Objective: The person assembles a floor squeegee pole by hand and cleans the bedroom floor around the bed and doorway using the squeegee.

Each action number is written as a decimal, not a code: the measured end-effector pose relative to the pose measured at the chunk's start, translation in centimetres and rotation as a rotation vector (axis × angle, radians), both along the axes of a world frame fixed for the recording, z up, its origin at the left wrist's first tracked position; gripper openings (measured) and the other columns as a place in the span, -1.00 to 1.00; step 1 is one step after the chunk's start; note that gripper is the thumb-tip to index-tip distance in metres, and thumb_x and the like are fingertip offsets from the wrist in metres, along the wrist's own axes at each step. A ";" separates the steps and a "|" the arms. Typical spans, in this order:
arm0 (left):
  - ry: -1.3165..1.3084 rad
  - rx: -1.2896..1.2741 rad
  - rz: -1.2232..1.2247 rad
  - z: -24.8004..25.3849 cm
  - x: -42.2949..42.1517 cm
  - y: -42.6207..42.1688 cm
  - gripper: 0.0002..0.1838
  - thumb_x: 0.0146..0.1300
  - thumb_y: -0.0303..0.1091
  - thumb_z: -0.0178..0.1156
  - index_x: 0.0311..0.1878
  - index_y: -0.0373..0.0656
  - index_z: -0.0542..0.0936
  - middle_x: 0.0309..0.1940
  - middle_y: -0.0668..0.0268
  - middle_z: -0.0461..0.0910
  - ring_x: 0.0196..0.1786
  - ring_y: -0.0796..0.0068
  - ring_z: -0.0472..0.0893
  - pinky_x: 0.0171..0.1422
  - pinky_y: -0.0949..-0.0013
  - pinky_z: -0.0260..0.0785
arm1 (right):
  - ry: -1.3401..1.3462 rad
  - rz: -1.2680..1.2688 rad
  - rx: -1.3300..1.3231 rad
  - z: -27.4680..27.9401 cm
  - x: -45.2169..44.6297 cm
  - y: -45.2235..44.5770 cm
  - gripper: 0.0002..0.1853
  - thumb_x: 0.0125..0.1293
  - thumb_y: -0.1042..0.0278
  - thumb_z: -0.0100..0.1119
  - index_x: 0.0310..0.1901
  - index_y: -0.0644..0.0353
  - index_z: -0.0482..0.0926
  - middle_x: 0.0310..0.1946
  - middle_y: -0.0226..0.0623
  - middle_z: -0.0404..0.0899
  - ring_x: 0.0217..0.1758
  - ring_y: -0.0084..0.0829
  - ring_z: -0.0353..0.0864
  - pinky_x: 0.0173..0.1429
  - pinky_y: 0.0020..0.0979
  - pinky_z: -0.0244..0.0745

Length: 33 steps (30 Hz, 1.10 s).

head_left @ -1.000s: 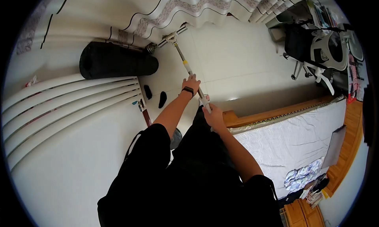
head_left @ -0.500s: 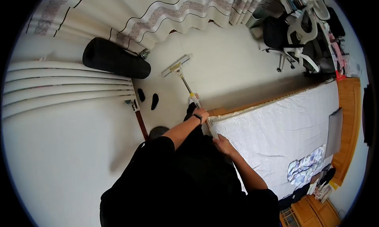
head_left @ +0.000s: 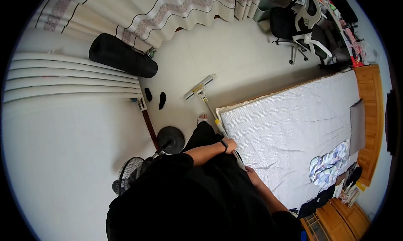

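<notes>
A long-handled mop [head_left: 205, 99] slants across the floor, its flat head [head_left: 199, 88] down on the pale tiles ahead of my foot. My left hand [head_left: 229, 145], with a dark band at the wrist, is wrapped round the pole beside the bed's corner. Lower on the same pole, near its end, my right hand [head_left: 252, 176] is closed round the handle; its fingers are partly hidden. The pole passes close along the mattress edge.
The bed [head_left: 268, 132] lies to the right. A standing fan [head_left: 130, 174] with a round base [head_left: 171, 139] is at the left. Black slippers [head_left: 162, 100], a black roll [head_left: 122, 56] by the radiator [head_left: 75, 81], curtains [head_left: 168, 14] and an office chair [head_left: 308, 31] are farther off.
Both hands have drawn the mop back toward my body and to the right. Its head has moved away from the curtain across the floor. The fan has come into view.
</notes>
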<state>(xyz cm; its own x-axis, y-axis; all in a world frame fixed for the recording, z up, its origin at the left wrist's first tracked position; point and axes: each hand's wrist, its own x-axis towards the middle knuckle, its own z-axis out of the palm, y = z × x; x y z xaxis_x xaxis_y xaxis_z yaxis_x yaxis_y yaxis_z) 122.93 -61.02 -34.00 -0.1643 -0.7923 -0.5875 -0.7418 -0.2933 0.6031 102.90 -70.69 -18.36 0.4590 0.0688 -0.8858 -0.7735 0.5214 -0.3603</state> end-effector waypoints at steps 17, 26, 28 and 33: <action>-0.335 -0.243 0.292 -8.9 23.3 4.8 -0.85 0.03 -0.38 0.24 -0.33 -0.15 0.72 -0.25 0.05 0.68 -0.17 0.01 0.69 -0.16 0.08 0.59 | -0.085 -0.059 -0.140 -5.9 24.6 6.1 -0.81 0.34 0.31 0.20 -0.16 0.26 0.53 -0.64 -0.45 0.42 -0.70 -0.58 0.37 -0.66 -0.47 0.19; 0.537 -0.083 1.800 -7.5 45.2 0.3 -0.65 0.42 -0.22 0.01 0.08 -0.31 0.42 -0.31 0.00 0.64 -0.33 0.02 0.68 -0.42 0.07 0.51 | -0.260 -0.074 -0.255 -14.8 50.7 3.7 -0.81 0.38 0.33 0.08 -0.32 0.27 0.46 -0.71 -0.36 0.35 -0.79 -0.49 0.30 -0.73 -0.41 0.11; 0.714 -0.051 1.837 -6.6 45.0 -1.3 -0.74 0.40 -0.27 0.02 -0.08 -0.30 0.43 -0.40 0.07 0.60 -0.43 0.13 0.62 -0.43 0.09 0.49 | -0.263 -0.127 -0.218 -14.4 52.7 2.4 -0.80 0.38 0.31 0.08 -0.32 0.27 0.46 -0.70 -0.36 0.36 -0.78 -0.50 0.31 -0.72 -0.40 0.11; 0.744 0.158 1.687 -3.9 40.5 -5.0 -0.78 0.33 -0.32 0.00 -0.35 -0.28 0.48 -0.57 0.15 0.51 -0.58 0.27 0.46 -0.50 0.21 0.34 | -0.217 -0.134 -0.110 -10.9 48.3 -1.5 -0.77 0.40 0.28 0.06 -0.24 0.33 0.51 -0.67 -0.32 0.42 -0.75 -0.47 0.41 -0.66 -0.36 0.33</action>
